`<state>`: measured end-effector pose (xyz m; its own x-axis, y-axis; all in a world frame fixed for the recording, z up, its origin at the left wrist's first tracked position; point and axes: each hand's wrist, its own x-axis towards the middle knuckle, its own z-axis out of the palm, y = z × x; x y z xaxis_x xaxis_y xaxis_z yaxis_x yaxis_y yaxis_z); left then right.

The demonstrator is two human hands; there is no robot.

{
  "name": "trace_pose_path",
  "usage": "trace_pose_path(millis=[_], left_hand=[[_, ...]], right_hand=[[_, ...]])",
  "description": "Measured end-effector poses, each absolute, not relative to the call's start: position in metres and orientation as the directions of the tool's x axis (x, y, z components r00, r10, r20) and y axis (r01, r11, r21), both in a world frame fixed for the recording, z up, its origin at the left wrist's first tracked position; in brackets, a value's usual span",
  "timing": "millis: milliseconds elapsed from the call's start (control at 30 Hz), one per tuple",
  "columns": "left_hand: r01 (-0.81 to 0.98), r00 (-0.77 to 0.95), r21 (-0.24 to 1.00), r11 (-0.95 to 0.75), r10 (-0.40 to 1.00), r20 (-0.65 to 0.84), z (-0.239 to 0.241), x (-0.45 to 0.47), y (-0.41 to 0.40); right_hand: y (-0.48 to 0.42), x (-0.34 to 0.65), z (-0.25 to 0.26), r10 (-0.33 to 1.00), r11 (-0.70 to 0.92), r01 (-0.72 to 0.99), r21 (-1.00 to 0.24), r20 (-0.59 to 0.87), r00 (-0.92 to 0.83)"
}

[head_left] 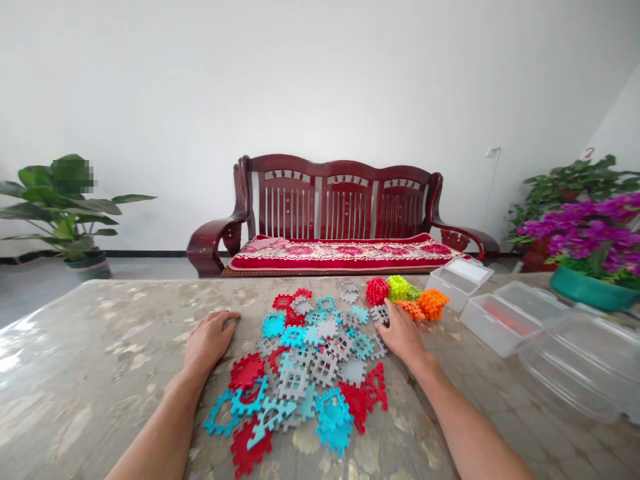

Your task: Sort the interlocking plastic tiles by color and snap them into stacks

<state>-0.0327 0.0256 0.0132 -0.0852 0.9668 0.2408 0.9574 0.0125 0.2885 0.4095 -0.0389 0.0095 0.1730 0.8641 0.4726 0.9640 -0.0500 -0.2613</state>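
A loose pile of notched plastic building tiles in red, turquoise and grey spreads across the middle of the table, with a grey window tile among them. To the left of the pile, my left hand lies on the table, fingers extended and nothing in them. My right hand rests at the pile's right edge, thumb and forefinger apart. A grey tile lies right beside its fingertips; whether they touch it I cannot tell. Near the front are a red tile and a turquoise tile.
Behind my right hand sit a red stack, a lime-green stack and an orange stack. Open clear plastic boxes stand at the right, near a green flower pot. Beyond the table is a wooden bench.
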Motion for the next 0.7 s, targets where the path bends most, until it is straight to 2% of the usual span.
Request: trace_pose_path(millis=[233, 333, 400, 467, 600, 700], left_hand=[[0.959, -0.079, 0.285, 0.008, 0.968, 0.239, 0.012, -0.034, 0.027], [0.957, -0.076, 0.289, 0.002, 0.967, 0.243, 0.012, -0.033, 0.026], [0.956, -0.078, 0.293, 0.004, 0.967, 0.241, 0.012, -0.033, 0.026], [0.956, -0.081, 0.295, 0.008, 0.968, 0.238, 0.013, -0.032, 0.025], [0.955, -0.09, 0.296, 0.016, 0.968, 0.236, 0.015, -0.031, 0.024], [0.952, -0.089, 0.305, 0.018, 0.971, 0.221, 0.016, -0.03, 0.023]], right_hand=[[-0.045, 0.408, 0.014, 0.871, -0.067, 0.971, -0.229, 0.461, 0.169], [-0.051, 0.405, 0.023, 0.841, -0.057, 0.979, -0.196, 0.52, 0.153], [-0.055, 0.399, 0.03, 0.809, -0.003, 0.979, -0.203, 0.574, 0.122], [-0.059, 0.386, 0.036, 0.806, 0.096, 0.959, -0.267, 0.586, 0.083], [-0.063, 0.346, 0.045, 0.874, 0.287, 0.867, -0.407, 0.481, -0.064], [-0.061, 0.321, 0.052, 0.899, 0.341, 0.85, -0.403, 0.403, -0.169]])
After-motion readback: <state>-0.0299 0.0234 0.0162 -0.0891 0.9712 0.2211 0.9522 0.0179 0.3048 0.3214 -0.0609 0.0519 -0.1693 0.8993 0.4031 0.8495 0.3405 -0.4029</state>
